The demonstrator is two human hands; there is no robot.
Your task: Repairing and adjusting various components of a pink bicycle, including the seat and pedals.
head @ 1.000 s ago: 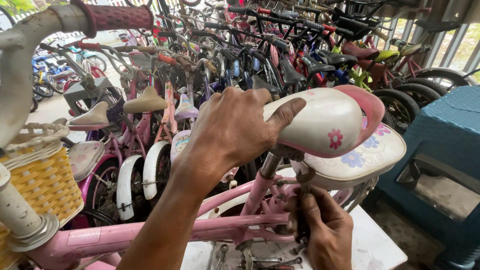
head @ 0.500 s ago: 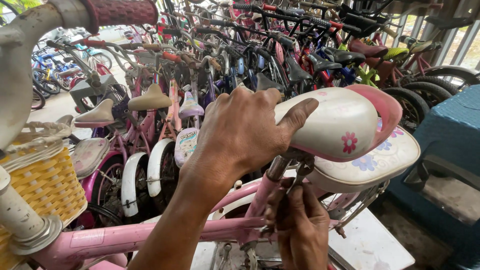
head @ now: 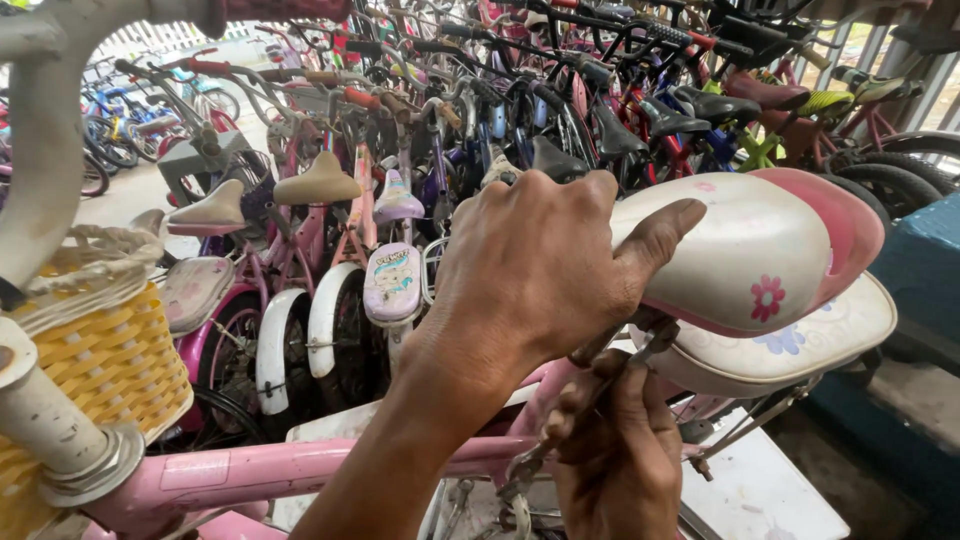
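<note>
The white-and-pink saddle (head: pixel 745 260) is sitting at about three o'clock from frame centre, glossy and rounded, a small pink flower printed on its side, and the left hand (head: pixel 540 270) is clamping down on its nose, fingers (head: pixel 520 195) curling over the top and the thumb pressing flat along the smooth shell. Just below, at six o'clock, the right hand (head: pixel 615 455) is closing around a slim metal tool (head: pixel 590 405), a wrench by the look of it, whose head is reaching up to the clamp under the saddle; how it is seated there I cannot tell, it is tucked in shadow. That is where the risk is lying, to my eye: if the tool's head is biting only partway, it could be slipping off and knuckles could be striking the pink frame tube (head: pixel 330 470), and if the upper grip is easing, the saddle could be twisting off line. The frame is looking painted, scuffed and dusty. Behind the saddle, a second seat (head: pixel 810 335), flatter and cream-coloured with a faded blue flower, is poking out at four o'clock. At nine o'clock a woven yellow basket (head: pixel 100 350) is hanging with a white rim, ribbed and plasticky. Filling twelve o'clock, a packed row of parked bicycles (head: pixel 480 110) is crowding in, all dark tyres, tan and black saddles.
</note>
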